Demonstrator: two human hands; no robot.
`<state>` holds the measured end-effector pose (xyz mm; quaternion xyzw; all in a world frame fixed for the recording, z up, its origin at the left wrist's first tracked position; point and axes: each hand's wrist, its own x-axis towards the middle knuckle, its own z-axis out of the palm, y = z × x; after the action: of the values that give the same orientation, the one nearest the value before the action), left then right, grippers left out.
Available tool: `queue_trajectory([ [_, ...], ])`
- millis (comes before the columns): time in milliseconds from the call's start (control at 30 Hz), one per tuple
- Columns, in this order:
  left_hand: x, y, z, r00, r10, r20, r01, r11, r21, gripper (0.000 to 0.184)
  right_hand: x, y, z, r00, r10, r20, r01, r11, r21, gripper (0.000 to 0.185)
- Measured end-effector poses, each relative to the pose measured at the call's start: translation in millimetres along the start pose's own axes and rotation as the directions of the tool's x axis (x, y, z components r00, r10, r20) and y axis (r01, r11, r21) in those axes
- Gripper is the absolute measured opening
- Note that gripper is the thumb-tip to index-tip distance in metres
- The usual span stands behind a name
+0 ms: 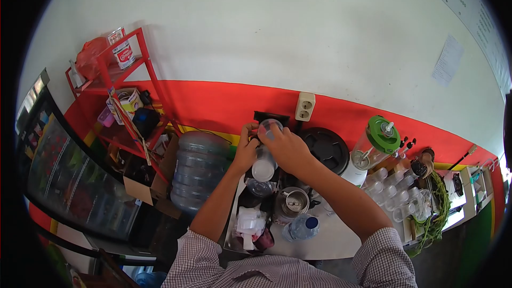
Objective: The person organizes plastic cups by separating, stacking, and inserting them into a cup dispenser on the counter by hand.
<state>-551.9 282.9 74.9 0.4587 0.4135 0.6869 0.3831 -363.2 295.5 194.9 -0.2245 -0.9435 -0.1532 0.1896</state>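
Note:
Both hands are raised over the back of the counter, close to the wall. A clear plastic cup [270, 126] is between them, its round end facing up. My left hand [247, 148] grips the cup from the left with bent fingers. From the right, my right hand [288, 149] closes on the same cup, its fingertips partly hidden. Just below the hands is a clear container with a whitish round top [263, 170]. Nearer to me stand a metal pitcher [293, 201] and a water bottle with a blue cap [302, 228], beside a white plastic-wrapped pack [249, 221].
A large water jug [200, 169] and a red shelf [120, 90] stand left. A round black lid [324, 150], a green-lidded dispenser [376, 144] and several stacked clear cups [392, 194] are right. A power socket [305, 108] is on the wall.

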Motion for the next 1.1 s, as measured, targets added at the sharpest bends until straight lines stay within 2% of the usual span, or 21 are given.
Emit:
queue_trajectory([
  [33,1.2,-2.0,-0.7,1.000,0.005,0.009,-0.005,1.000,0.011,0.054,2.9,1.0,4.2,1.000,-0.009,0.015,0.009,1.000,0.002,0.063],
  [100,1.9,-1.7,0.2,1.000,0.009,0.012,-0.009,1.000,0.015,0.055,12.4,7.2,11.2,0.986,-0.018,0.166,0.016,1.000,0.011,0.060],
  [133,1.2,1.1,0.6,1.000,0.002,0.027,-0.002,1.000,0.014,0.055,16.0,10.6,15.4,0.985,-0.025,0.173,0.024,1.000,0.010,0.060],
  [200,1.0,4.9,1.7,0.999,-0.005,0.037,0.005,1.000,0.011,0.055,23.1,14.4,21.0,0.994,-0.051,0.099,0.047,0.998,0.038,0.035],
  [233,0.5,5.7,2.2,0.999,-0.008,0.040,0.008,1.000,0.005,0.055,26.0,12.4,24.0,0.993,-0.056,0.103,0.052,0.998,0.041,0.035],
  [300,-1.5,9.8,4.3,0.999,-0.019,0.037,0.019,1.000,-0.003,0.055,29.8,5.7,31.9,0.998,0.046,0.034,-0.048,0.998,0.046,0.035],
  [400,-3.7,14.5,8.1,1.000,0.010,0.008,-0.010,1.000,0.007,0.056,29.5,4.4,39.7,0.999,0.045,0.018,-0.046,0.998,0.038,0.040],
  [533,-1.9,8.7,6.4,1.000,-0.007,0.016,0.007,1.000,-0.010,0.050,19.7,1.2,28.4,0.998,0.047,0.033,-0.049,0.997,0.064,0.046],
  [600,-2.4,10.5,4.5,1.000,0.008,-0.001,-0.008,1.000,0.004,0.047,15.5,-1.2,19.5,0.992,0.091,0.092,-0.099,0.991,0.088,0.058],
  [633,-2.7,13.5,5.3,1.000,-0.009,-0.001,0.009,1.000,0.028,0.042,14.4,0.1,17.7,0.993,0.077,0.091,-0.085,0.992,0.091,0.058],
  [700,-5.3,21.4,5.7,1.000,-0.024,-0.015,0.025,0.998,0.055,0.037,9.8,7.1,14.7,0.991,0.072,0.115,-0.097,0.969,0.228,0.061],
  [733,-7.6,27.4,6.3,0.999,-0.017,-0.029,0.020,0.991,0.131,0.032,5.4,14.4,17.6,0.992,0.064,0.113,-0.089,0.968,0.236,0.061],
  [767,-10.1,33.9,6.3,0.999,-0.008,-0.039,0.016,0.978,0.208,0.028,0.6,24.3,23.3,0.997,0.050,0.066,-0.072,0.916,0.395,0.063],
  [800,-13.8,41.6,6.5,0.999,-0.007,-0.042,0.016,0.976,0.215,0.028,-0.4,28.1,18.0,0.999,0.048,0.016,-0.049,0.839,0.543,0.066],
  [833,-18.0,49.3,7.0,0.997,-0.005,-0.073,0.017,0.986,0.166,0.025,-4.5,31.3,12.7,0.999,0.046,0.009,-0.044,0.837,0.546,0.066],
  [900,-29.7,66.6,9.7,0.995,0.003,-0.100,0.009,0.992,0.124,0.021,-20.3,31.9,-4.7,0.987,0.114,0.109,-0.157,0.622,0.767,0.070],
  [933,-39.9,77.7,11.6,0.988,0.060,-0.145,-0.029,0.978,0.208,0.018,-29.3,28.2,-13.5,0.988,0.114,0.099,-0.149,0.619,0.771,0.070],
  [1000,-63.0,102.3,20.4,0.976,0.123,-0.180,-0.063,0.950,0.306,0.014,-52.4,19.7,-27.2,0.978,0.178,0.111,-0.188,0.504,0.843,0.068],
  [1033,-76.5,116.6,27.9,0.955,0.227,-0.194,-0.129,0.899,0.418,0.012,-64.1,19.6,-30.6,0.978,0.182,0.103,-0.181,0.494,0.850,0.068],
  [1067,-90.8,128.7,37.3,0.927,0.323,-0.191,-0.181,0.831,0.526,0.010,-79.5,22.0,-33.0,0.976,0.178,0.128,-0.205,0.535,0.819,0.070],
  [1100,-103.5,137.4,48.5,0.933,0.314,-0.178,-0.175,0.825,0.537,0.010,-94.4,26.1,-36.9,0.971,0.180,0.157,-0.233,0.573,0.786,0.071],
])
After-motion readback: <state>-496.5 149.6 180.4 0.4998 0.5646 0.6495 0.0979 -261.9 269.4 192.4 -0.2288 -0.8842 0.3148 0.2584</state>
